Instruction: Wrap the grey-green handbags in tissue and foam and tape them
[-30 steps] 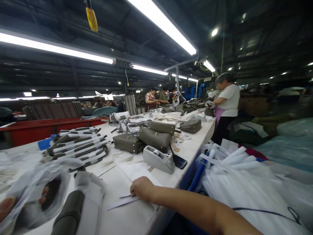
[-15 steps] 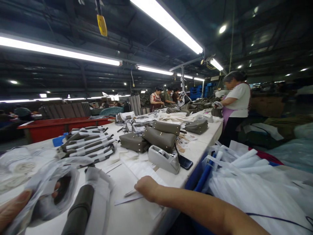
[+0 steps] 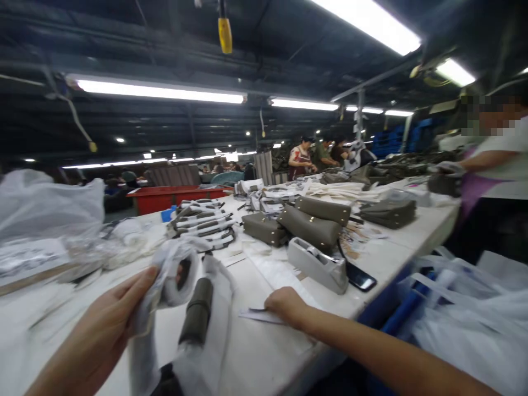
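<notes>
My left hand [image 3: 113, 316] is closed on a dark strap wrapped in white film [image 3: 179, 275], which curls into a loop beyond the fingertips. Beside it a padded olive-grey strap [image 3: 198, 313], partly covered in white wrapping, lies on the table. My right hand [image 3: 289, 308] is curled with its fingers on a white sheet of paper [image 3: 256, 315] whose edge lifts; the fingertips are hidden. Past that hand stand a grey tape dispenser [image 3: 317, 267] and a dark phone [image 3: 361, 276]. Several olive-grey bags [image 3: 309, 226] lie behind them.
Wrapped straps [image 3: 204, 220] are piled at mid-left, near a red bin [image 3: 177, 199]. Clear plastic [image 3: 49, 209] sits at far left. White plastic bags [image 3: 474, 330] bulge beside the table's right edge. A co-worker [image 3: 503, 159] stands at the right; others work farther back.
The view has swung left, so things sit further right. More of my left hand and forearm shows. The paper under my right hand now lifts at its edge; a thin light-coloured object there no longer shows.
</notes>
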`<state>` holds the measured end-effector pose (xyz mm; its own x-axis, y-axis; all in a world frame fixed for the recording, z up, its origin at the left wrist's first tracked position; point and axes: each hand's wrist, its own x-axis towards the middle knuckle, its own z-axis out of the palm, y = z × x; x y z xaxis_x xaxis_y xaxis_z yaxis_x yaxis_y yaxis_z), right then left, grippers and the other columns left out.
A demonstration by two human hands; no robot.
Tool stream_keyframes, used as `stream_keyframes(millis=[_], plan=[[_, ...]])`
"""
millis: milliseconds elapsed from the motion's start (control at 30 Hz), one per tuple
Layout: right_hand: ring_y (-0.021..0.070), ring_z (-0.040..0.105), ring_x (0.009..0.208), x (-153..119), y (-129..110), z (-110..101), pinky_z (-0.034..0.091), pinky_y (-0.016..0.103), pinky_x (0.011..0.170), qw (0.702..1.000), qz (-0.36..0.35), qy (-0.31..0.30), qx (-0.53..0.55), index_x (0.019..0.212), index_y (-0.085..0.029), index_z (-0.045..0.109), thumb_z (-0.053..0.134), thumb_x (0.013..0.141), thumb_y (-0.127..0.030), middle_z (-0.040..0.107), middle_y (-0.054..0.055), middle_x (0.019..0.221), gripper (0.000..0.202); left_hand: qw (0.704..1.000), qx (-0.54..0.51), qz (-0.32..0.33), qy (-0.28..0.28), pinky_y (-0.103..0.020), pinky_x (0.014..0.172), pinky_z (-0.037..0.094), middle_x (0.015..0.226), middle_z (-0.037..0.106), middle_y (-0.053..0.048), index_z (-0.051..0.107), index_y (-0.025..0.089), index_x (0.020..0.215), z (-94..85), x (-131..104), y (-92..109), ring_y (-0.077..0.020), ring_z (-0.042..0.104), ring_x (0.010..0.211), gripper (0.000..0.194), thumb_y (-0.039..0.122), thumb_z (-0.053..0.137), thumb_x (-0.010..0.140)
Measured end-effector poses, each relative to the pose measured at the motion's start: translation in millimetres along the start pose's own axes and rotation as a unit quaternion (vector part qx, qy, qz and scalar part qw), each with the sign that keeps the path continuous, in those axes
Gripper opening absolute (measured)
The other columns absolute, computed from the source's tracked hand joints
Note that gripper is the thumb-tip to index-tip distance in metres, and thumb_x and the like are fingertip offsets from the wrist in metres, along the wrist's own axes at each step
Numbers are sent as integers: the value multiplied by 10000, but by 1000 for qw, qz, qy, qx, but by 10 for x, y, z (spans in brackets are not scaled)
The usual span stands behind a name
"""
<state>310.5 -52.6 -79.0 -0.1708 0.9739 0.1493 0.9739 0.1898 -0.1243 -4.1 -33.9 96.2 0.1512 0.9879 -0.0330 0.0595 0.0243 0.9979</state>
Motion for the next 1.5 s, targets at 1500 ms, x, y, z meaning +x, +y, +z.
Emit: stream_keyframes(millis=[1500], plan=[[139,609,860,529,-1395,-1501,467,268,819,572,38,-79,816,845,-194,740,858,631,-400,702,12,908,320,925,289,241,-48,-332,902,434,981,696,-55,758,209,905,-32,69,158,-256,603,992,426,572,535,880]])
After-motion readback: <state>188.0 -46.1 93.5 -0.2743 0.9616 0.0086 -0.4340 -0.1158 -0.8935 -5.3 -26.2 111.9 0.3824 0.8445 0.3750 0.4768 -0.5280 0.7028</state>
